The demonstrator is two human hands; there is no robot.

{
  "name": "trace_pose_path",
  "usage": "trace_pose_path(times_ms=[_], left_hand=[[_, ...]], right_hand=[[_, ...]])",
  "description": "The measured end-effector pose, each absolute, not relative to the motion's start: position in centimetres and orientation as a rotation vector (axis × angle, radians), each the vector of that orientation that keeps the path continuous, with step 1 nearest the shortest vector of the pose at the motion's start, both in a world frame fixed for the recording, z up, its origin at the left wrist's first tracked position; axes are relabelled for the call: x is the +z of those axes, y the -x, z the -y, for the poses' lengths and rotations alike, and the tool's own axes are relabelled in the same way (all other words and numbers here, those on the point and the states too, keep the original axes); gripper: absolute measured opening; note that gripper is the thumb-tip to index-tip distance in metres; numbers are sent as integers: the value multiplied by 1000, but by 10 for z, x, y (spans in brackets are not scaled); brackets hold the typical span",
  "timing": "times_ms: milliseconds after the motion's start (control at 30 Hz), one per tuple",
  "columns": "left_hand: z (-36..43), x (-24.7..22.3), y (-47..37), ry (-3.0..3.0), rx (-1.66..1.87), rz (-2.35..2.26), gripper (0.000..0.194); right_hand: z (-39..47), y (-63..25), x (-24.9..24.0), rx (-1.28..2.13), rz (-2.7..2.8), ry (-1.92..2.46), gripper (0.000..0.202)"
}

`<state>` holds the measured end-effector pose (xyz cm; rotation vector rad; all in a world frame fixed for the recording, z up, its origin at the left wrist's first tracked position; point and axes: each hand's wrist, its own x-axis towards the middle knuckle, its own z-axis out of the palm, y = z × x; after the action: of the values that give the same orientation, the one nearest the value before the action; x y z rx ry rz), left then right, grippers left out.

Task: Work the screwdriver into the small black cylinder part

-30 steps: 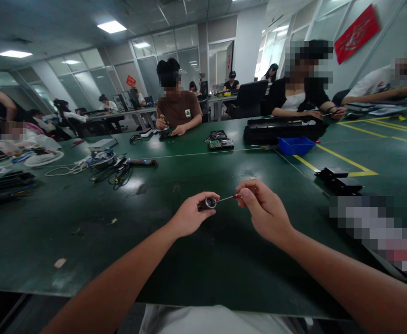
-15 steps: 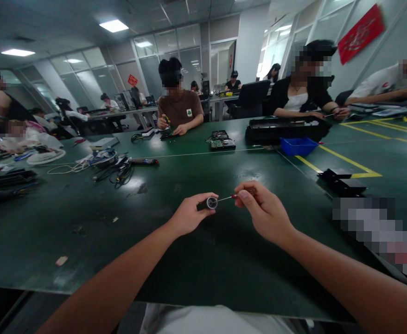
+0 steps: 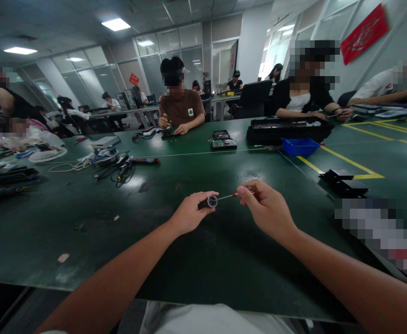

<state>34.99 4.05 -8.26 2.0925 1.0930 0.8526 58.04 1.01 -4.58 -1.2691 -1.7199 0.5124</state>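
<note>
Between the thumb and fingers of my left hand [image 3: 190,212] is a small dark cylindrical part [image 3: 212,202]; its round end, with a silvery rim, faces me. My right hand [image 3: 264,204] is closed around the handle of a screwdriver [image 3: 236,194], which has a red collar and a thin metal shaft. The shaft points left and its tip reaches the rim of the cylindrical part. Whether the tip is inside the opening or only against the edge, I cannot tell. Both hands are above the green table [image 3: 196,260].
Cables [image 3: 120,171] lie to the left, near a white round frame [image 3: 47,155]. Ahead are circuit boards [image 3: 223,140], a long black casing [image 3: 289,130] and a blue tray [image 3: 300,146]. A black bracket [image 3: 346,182] sits at right. A person in brown [image 3: 182,111] works opposite.
The screwdriver's angle at the cylindrical part's rim has shifted slightly, and my right hand has turned a little. The whole view has moved by a few pixels.
</note>
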Motion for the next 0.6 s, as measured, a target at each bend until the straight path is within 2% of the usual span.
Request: trace_pose_path(times_ms=[167, 333, 400, 500, 600], left_hand=[[-39, -81, -350, -2085, 840, -1169, 46], [-38, -77, -350, -2043, 895, -1145, 34], [-39, -78, -350, -2056, 907, -1155, 35], [-41, -80, -348, -2092, 887, -1195, 39], [-40, -80, -349, -2114, 846, -1199, 39]], right_hand=[[-12, -583, -47, 366, 1750, 1332, 44], [-10, -581, -48, 428, 1821, 1220, 22], [-10, -581, -48, 456, 1877, 1153, 17], [-10, -581, -47, 508, 1927, 1132, 16], [-10, -581, -45, 552, 1915, 1210, 26]])
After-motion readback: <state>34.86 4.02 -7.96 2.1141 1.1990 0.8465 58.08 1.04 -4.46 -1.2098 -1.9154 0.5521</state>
